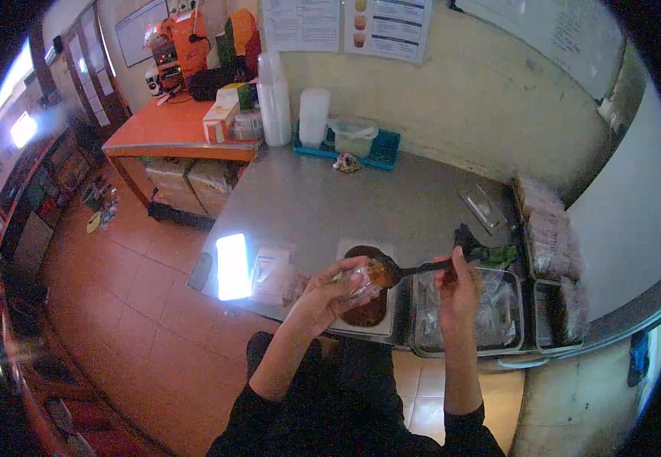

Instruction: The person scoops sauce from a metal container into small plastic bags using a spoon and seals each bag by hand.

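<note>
My left hand (pixel 334 288) is closed around a small clear plastic bag (pixel 362 280), held over a white-rimmed container (pixel 382 329) of dark red-brown sauce (pixel 367 314). In my right hand (pixel 460 293) is the handle of a black ladle (pixel 426 267). Its bowl, with sauce on it, meets the mouth of the bag; how far it reaches inside I cannot tell. Just right of the sauce, below my right hand, a metal tray (pixel 416 324) holds several clear plastic packets (pixel 490 308).
A brightly lit screen (pixel 233 266) and a pack of clear plastic (pixel 273 270) lie left of the sauce. Stacked packets (pixel 551 236) line the right edge. At the back stands a teal tray (pixel 384 151) with plastic tubs. An orange table (pixel 155 126) adjoins on the left.
</note>
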Motion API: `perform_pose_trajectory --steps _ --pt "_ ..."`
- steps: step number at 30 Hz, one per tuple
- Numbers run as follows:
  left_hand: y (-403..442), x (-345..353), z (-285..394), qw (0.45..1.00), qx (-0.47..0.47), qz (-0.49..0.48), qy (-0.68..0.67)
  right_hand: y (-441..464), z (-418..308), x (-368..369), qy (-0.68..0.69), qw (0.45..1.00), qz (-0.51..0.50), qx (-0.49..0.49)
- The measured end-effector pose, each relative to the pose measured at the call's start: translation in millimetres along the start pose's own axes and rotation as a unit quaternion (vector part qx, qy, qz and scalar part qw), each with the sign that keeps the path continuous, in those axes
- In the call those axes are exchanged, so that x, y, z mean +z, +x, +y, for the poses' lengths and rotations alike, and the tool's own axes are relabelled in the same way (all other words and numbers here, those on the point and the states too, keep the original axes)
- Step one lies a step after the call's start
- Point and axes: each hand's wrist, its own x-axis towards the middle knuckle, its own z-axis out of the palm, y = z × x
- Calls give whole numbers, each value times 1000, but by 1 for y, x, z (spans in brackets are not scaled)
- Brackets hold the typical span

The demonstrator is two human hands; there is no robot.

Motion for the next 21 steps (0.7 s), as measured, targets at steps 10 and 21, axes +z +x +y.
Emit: perform_pose_trajectory --steps 10,21 --pt "-7 29 -1 954 99 81 272 -18 -46 29 -333 881 -192 -276" --pt "-16 34 -7 988 147 42 1 -29 -72 54 -366 651 -391 -538"
